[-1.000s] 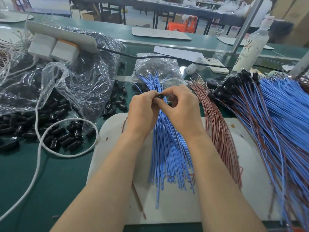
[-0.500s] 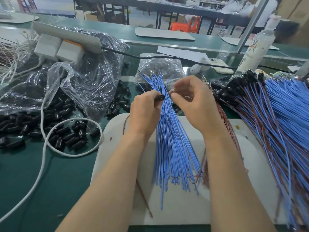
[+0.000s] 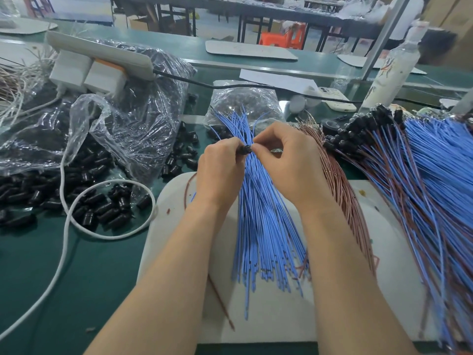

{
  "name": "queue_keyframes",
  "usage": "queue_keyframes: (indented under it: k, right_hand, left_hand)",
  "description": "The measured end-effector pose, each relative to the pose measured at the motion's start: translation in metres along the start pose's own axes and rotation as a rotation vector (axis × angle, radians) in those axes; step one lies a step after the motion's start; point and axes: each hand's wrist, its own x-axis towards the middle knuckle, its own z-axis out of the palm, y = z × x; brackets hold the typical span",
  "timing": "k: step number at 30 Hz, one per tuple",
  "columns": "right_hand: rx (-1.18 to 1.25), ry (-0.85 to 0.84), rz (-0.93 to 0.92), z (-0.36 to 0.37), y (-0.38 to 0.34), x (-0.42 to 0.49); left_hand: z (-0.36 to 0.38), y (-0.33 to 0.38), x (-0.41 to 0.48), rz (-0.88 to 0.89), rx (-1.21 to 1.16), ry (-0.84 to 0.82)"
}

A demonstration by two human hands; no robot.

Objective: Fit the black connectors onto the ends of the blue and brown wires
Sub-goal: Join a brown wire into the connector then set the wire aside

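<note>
**Step in hand:** mating one connector to a wire end. Judging by the piles, the batch is approx. half done.

**Grip:** Your left hand (image 3: 220,170) pinches a black connector (image 3: 246,149) between thumb and forefinger, above the fan of blue wires (image 3: 261,226). Your right hand (image 3: 289,165) meets it fingertip to fingertip, thumb and forefinger pressed together at the connector's mouth. It is presumably on a wire end, but the wire is too small to confirm.

**Next move (prob.):** push straight along the connector's axis until it seats, then lay the assy. on the finished bundle (image 3: 409,180) at right.

**Room:**
- The brown wires (image 3: 340,185) lie just beside your right wrist.
- The loose connectors (image 3: 102,208) and a white cable (image 3: 115,237) lie to the left, well apart.
- The wire tails rest near the front edge of the white board (image 3: 268,321). Don't sweep them off w/ your forearms.
</note>
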Motion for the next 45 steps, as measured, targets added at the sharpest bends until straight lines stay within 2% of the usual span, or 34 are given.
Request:
queue_keyframes:
  k: [11,16,19,25,39,45]
  right_hand:
    - [-0.066,0.067,0.004,0.004,0.006,0.001]
    - [0.006,0.053,0.136,-0.005,0.022,0.004]
    - [0.117,-0.002,0.209,-0.007,0.03,0.006]
    - [0.251,-0.052,0.237,-0.011,0.036,0.005]
    - [0.183,-0.109,0.229,-0.01,0.04,0.005]
    - [0.359,-0.038,0.311,-0.004,0.037,0.004]
  left_hand:
    - [-0.003,0.003,-0.002,0.025,0.084,-0.022]
    - [-0.009,0.002,-0.001,0.059,-0.107,-0.193]
    - [-0.008,0.0,-0.001,0.082,-0.16,-0.221]
    - [-0.007,-0.002,0.0,0.124,-0.19,-0.248]
    - [-0.007,-0.003,0.0,0.162,-0.127,-0.292]
    - [-0.003,-0.003,0.001,0.125,-0.173,-0.219]
